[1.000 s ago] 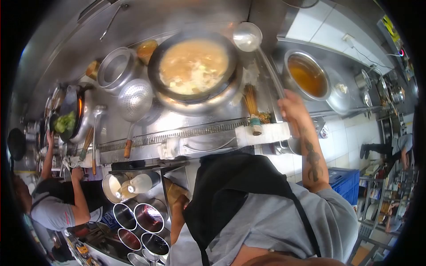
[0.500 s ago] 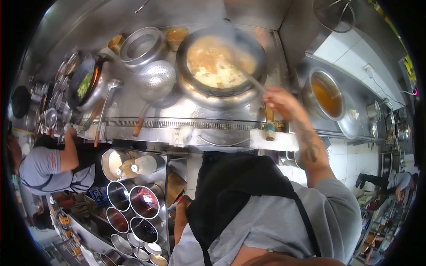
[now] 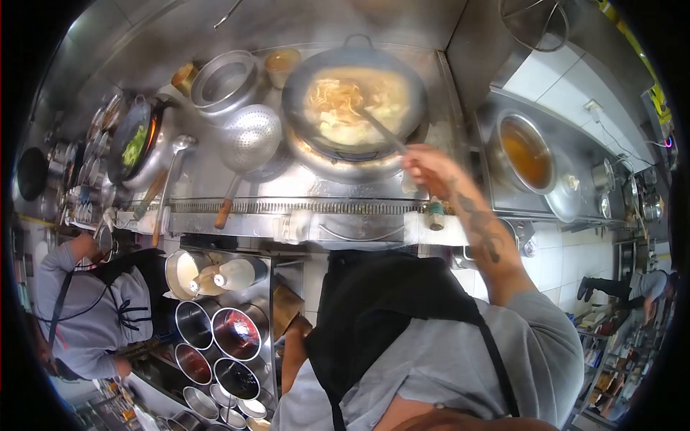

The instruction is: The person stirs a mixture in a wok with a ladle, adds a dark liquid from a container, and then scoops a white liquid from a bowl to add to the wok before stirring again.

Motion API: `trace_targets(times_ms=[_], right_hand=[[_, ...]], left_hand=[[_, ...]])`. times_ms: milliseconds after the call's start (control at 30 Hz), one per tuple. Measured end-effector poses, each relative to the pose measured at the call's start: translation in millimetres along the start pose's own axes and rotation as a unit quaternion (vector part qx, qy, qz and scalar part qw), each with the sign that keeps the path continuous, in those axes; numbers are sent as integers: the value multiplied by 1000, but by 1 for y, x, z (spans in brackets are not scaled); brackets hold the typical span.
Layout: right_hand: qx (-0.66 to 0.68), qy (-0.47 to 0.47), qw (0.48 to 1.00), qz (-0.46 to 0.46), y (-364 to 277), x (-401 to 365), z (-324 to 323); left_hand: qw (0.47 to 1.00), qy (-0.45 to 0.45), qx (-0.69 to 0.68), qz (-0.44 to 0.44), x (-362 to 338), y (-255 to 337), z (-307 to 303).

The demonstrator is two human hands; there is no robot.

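My right hand (image 3: 424, 164) is closed around a long-handled wok utensil (image 3: 384, 131). Its shaft slants down into the food, where its working end is hidden. The big dark wok (image 3: 300, 123) sits on the burner under steam. Inside are brownish noodles (image 3: 338, 95) and pale pieces in cloudy liquid. Down by my waist, my left hand (image 3: 298, 330) hangs beside the black apron (image 3: 381, 309). Its fingers are too dark and hidden to make out. Left of the wok rests a perforated strainer (image 3: 253, 136) with a wooden handle.
A second wok with greens (image 3: 134, 147) stands over flame at left. A pot of amber liquid (image 3: 530, 154) is at right. Metal containers (image 3: 236, 334) fill the cart on my left. A co-worker (image 3: 100, 305) stands behind it; another person (image 3: 643, 287) is far right.
My right hand has shifted left with the utensil, and the noodles show more clearly. The far handle of the wok is sharper. The co-worker at left has turned, one arm now reaching back.
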State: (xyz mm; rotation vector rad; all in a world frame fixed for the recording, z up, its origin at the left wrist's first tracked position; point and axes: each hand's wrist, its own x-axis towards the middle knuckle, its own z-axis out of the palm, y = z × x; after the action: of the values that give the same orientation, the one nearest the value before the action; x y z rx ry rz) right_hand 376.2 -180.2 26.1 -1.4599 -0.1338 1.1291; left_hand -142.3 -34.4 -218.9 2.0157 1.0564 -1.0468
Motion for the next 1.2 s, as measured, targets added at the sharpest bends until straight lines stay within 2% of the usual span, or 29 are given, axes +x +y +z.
trace_targets(times_ms=[33,100,133,167,233,300,400,467,600,700,733,800,900,1000,1100,1133,1200], right_hand=[[-5,1,1000,-5,-2,-11,-10],[-230,54,968,-80,-7,-30,-19],[-338,79,930,-118,-7,-38,-26],[-413,110,882,-197,-1,-45,-38],[-542,167,748,-345,8,-62,-57],[-547,140,756,-333,-6,-101,-61],[-547,116,814,-157,-35,-167,-45],[-539,99,832,-85,-53,-203,-22],[-566,45,815,-113,-33,-219,-45],[-666,76,711,-212,-3,-190,-70],[-667,89,716,-187,2,-177,-72],[-669,111,722,-137,2,-145,-69],[-632,167,745,-136,7,-105,-67],[-557,200,769,-241,25,-71,-76],[-481,267,785,-284,43,-27,-77],[-498,276,776,-270,43,-21,-69],[-534,287,756,-247,44,-8,-47]], left_hand=[[1000,2,4,3,2,2,-3],[1000,5,10,7,8,5,-10],[1000,7,14,10,10,7,-12],[1000,10,18,12,13,8,-15],[999,16,28,16,17,12,-21],[999,22,38,20,21,14,-27],[998,34,57,24,28,19,-39],[997,41,68,26,31,23,-47],[994,51,94,37,39,36,-61],[993,36,99,46,40,50,-72],[994,6,92,52,38,54,-77],[996,26,60,64,41,55,-74],[997,56,-16,56,8,69,-87],[994,77,-4,83,15,57,-75],[990,84,50,101,3,55,-75],[989,84,65,102,-3,59,-79],[983,133,13,124,-3,58,-74]])
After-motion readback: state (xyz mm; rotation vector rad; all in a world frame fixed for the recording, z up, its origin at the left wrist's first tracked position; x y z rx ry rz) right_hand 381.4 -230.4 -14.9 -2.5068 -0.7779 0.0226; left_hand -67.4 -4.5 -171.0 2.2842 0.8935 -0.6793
